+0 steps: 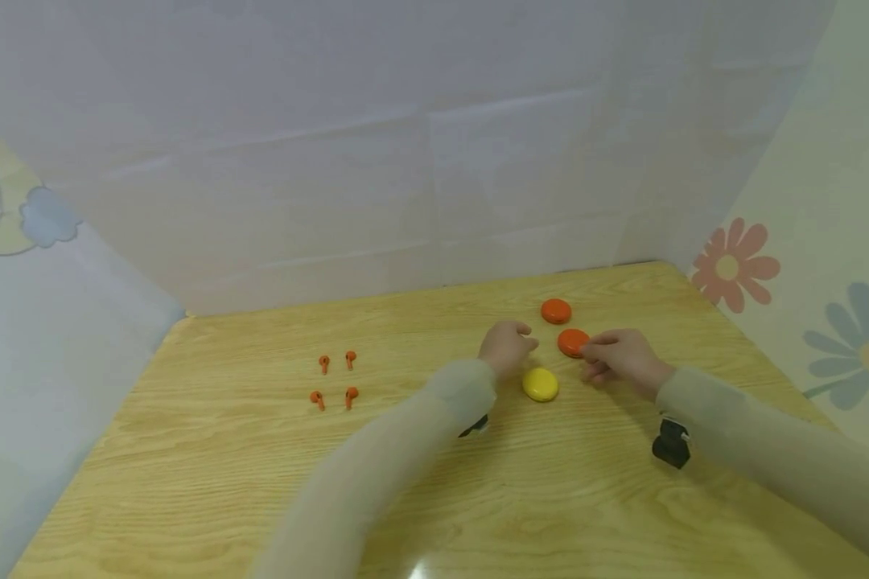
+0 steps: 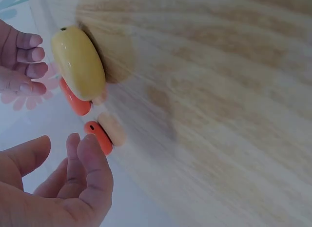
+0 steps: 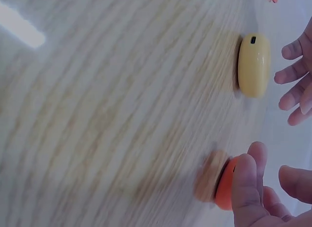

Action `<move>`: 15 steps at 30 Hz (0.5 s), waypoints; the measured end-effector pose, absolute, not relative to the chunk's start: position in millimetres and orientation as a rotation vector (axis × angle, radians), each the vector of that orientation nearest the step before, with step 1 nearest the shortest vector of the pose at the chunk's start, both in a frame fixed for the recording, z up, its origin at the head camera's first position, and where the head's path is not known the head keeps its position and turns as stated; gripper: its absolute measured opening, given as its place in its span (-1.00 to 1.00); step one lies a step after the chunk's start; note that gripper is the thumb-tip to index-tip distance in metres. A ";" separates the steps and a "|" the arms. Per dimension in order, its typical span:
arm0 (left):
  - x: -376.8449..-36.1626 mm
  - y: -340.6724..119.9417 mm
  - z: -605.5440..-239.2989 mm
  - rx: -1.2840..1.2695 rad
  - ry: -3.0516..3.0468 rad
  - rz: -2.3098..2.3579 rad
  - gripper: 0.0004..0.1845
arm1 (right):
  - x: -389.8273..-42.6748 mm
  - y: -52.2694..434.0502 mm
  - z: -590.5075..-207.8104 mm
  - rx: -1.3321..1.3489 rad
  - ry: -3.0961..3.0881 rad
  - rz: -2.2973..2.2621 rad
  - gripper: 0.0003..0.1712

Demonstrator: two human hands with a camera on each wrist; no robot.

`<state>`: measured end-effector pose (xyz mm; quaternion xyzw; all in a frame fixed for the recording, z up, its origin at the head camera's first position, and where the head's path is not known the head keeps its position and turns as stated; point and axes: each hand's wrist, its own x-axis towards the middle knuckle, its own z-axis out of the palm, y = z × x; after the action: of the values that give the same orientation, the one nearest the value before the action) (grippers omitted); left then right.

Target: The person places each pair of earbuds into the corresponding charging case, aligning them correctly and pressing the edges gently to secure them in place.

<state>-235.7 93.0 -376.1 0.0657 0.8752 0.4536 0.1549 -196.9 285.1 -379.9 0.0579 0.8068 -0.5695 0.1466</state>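
**Desk:** What do you count on the wooden table [image 1: 261,482]?

**Operator:** I count three round cases: one yellow case [image 1: 540,384] and two orange ones. I also count four small orange earbuds [image 1: 336,379], laid in two pairs well to the left of the hands.

**Desk:** Where is the right hand?

**Operator:** My right hand [image 1: 623,358] rests on the near orange case [image 1: 572,342], fingertips curled against its edge and pinching it. The far orange case [image 1: 555,310] lies just beyond it, untouched.

**Desk:** And the left?

**Operator:** My left hand [image 1: 507,346] hovers just left of the near orange case and above the yellow one. In the left wrist view its fingers [image 2: 92,168] hang loosely curled around nothing.

**Desk:** What do the wrist cameras add?

**Operator:** The right wrist view shows the fingers [image 3: 246,183] laid over the orange case's rim, and a small dark port on the yellow case's edge; the head view shows neither detail. Only the head view takes in all four earbuds.

**Desk:** How does the held case look?

**Operator:** A smooth, glossy, flattened orange disc, lying flat and closed.
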 end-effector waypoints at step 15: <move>-256.3 111.6 -381.5 0.239 2.527 1.161 -0.67 | -204.7 291.0 -378.5 0.187 2.366 -1.609 -0.38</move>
<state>-256.3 111.6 -381.5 0.0845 0.8915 0.4097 0.1741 -204.7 291.0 -378.5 0.0647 0.8175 -0.5558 0.1364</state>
